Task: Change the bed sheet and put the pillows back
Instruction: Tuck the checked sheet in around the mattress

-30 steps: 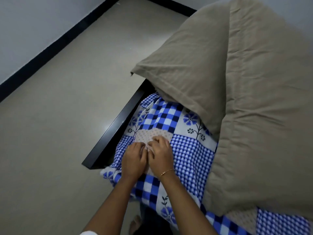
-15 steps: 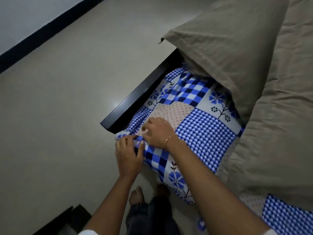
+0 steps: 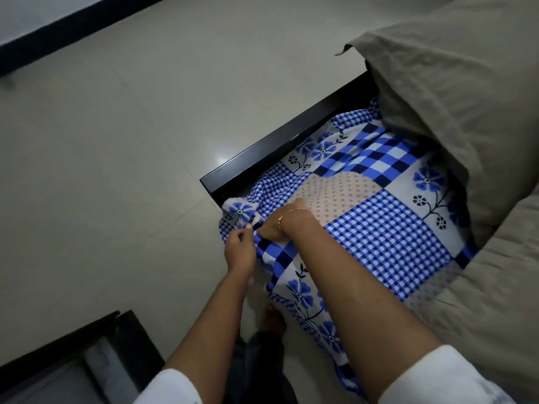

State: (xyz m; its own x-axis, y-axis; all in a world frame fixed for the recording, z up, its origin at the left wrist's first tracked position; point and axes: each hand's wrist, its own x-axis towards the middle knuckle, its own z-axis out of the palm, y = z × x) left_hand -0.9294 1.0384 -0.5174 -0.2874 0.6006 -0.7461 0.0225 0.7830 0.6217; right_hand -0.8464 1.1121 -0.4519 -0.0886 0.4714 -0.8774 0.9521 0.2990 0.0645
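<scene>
At the bed's corner, the left hand (image 3: pixel 240 252) and right hand (image 3: pixel 272 227) both pinch the bunched sheet (image 3: pixel 379 228), which lies spread under the pillow (image 3: pixel 455 91).

Our two arms reach forward and down from the lower edge of the view, both bare below white sleeves (image 3: pixel 431 380). Our left hand (image 3: pixel 240 252) is held back-up, its fingers curled and its thumb and fingertips pinched together at the front. Our right hand (image 3: pixel 272 228) lies just beside it, the two nearly touching; the wrist is bent so the hand turns down and leftward, and its fingers are curled under, mostly hidden from us. A thin gold bracelet (image 3: pixel 287 215) circles the right wrist. The right forearm crosses in front of the left at a steeper slant. Below, between the arms, one bare foot (image 3: pixel 274 317) shows above dark trouser legs.
</scene>
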